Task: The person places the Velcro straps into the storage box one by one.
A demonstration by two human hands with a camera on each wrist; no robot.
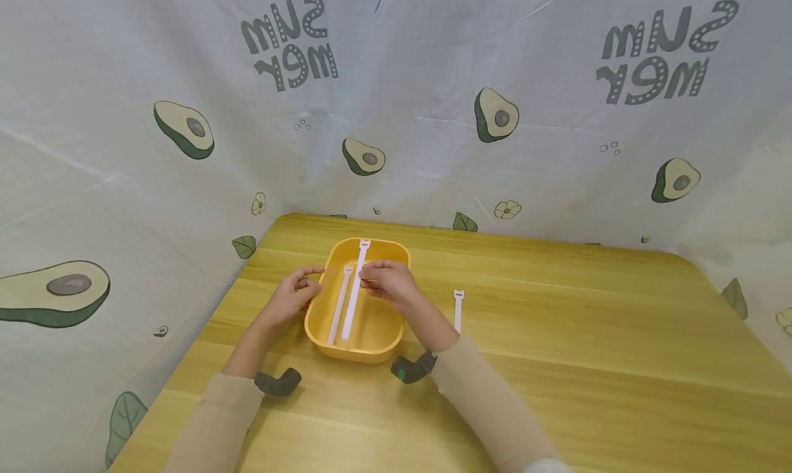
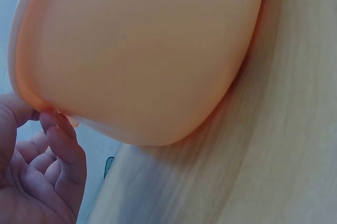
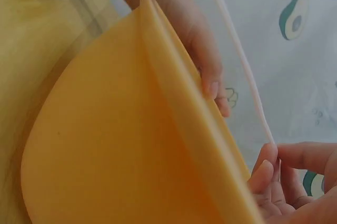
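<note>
- L hand [image 1: 289, 297] pinched yellow bin [image 1: 354, 355] at 9 o'clock
- R hand [image 1: 392, 282], bin's 2 o'clock, pinched white strap [image 1: 353, 303] over bin
- 2nd strap [image 1: 339, 306] lay inside, 9 o'clock
- 3rd strap [image 1: 458, 313] lay on tbl [image 1: 588, 335], 3 o'clock

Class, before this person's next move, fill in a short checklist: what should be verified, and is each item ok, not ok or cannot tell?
1. Left grip at the rim of the yellow bin: ok.
2. Right grip pinching a pale strap: ok.
3. Second strap inside the bin: ok.
4. Held strap clear of the bin's floor: cannot tell.
5. Third strap fully in view: not ok; the right arm hides its near end.
</note>
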